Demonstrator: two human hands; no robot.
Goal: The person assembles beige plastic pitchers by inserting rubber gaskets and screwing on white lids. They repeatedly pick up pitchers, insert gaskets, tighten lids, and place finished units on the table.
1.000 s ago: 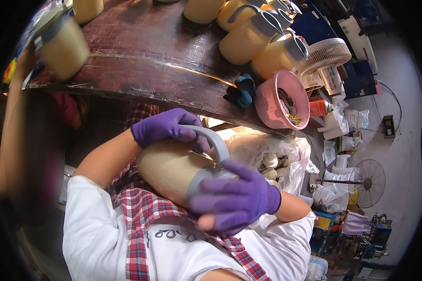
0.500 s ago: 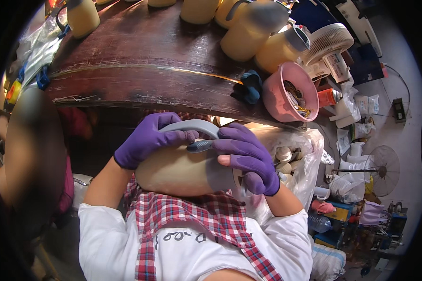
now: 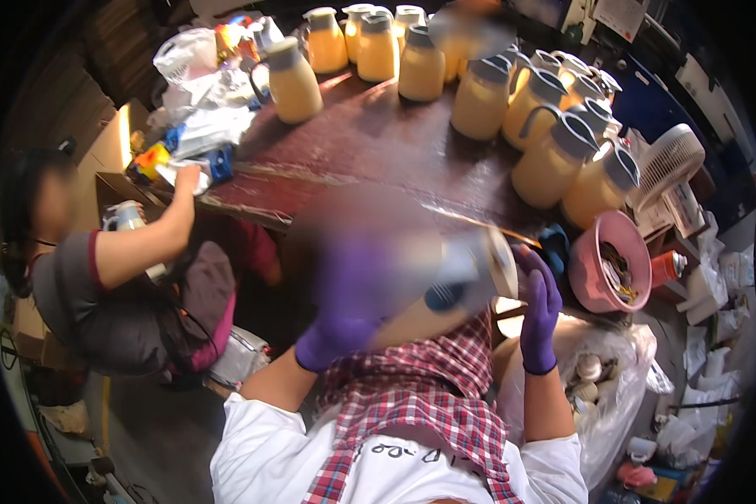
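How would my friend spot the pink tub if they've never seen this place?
Start at the big dark-red table. Go to its near edge on the right, just past the person's purple-gloved right hand, to a round pink tub. Unlike the yellowish, grey-topped jugs behind it, it's pink and wide open, with a jumble of small things inside.

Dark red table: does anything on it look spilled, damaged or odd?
Nothing looks spilled. The dark red wooden table has pale, worn-looking scuffs along its near edge, and crumpled white plastic sheeting is heaped at left, untidy beside yellowish jugs with grey tops.
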